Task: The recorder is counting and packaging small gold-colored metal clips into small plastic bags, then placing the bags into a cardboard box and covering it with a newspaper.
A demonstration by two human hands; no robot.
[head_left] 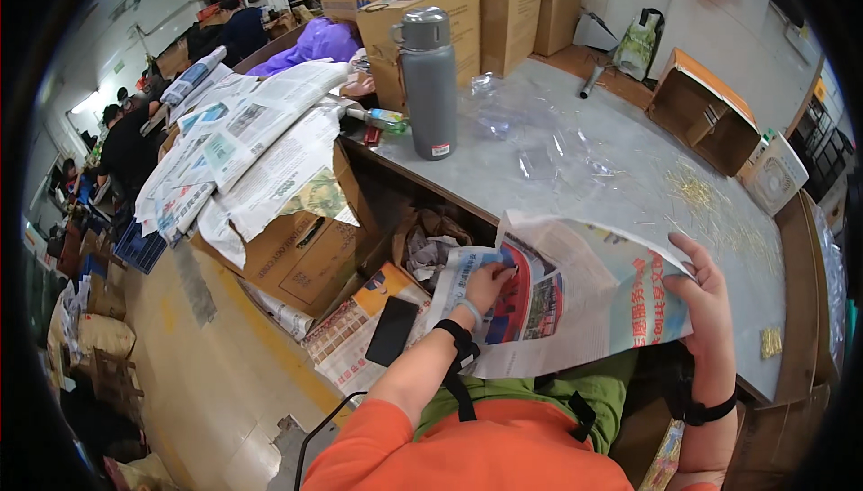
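A sheet of newspaper (584, 284) with coloured pictures and red print is spread between my hands, over my lap and the near edge of the grey table. My right hand (708, 298) grips its right edge, the fingers partly behind the paper. My left hand (486, 290) is closed at the sheet's left part, fingers bent together on the paper. Just left of that wrist lies a black phone (393, 331) on other printed paper. Crumpled paper (430, 253) fills an opening beyond my left hand.
A tall grey bottle (428, 86) stands on the table (620, 163) with clear plastic pieces (548, 154) and scattered gold ties (694, 189). Newspapers (261, 131) are heaped over a cardboard box (306, 262) at left. An open carton (703, 113) and white fan (776, 176) stand right.
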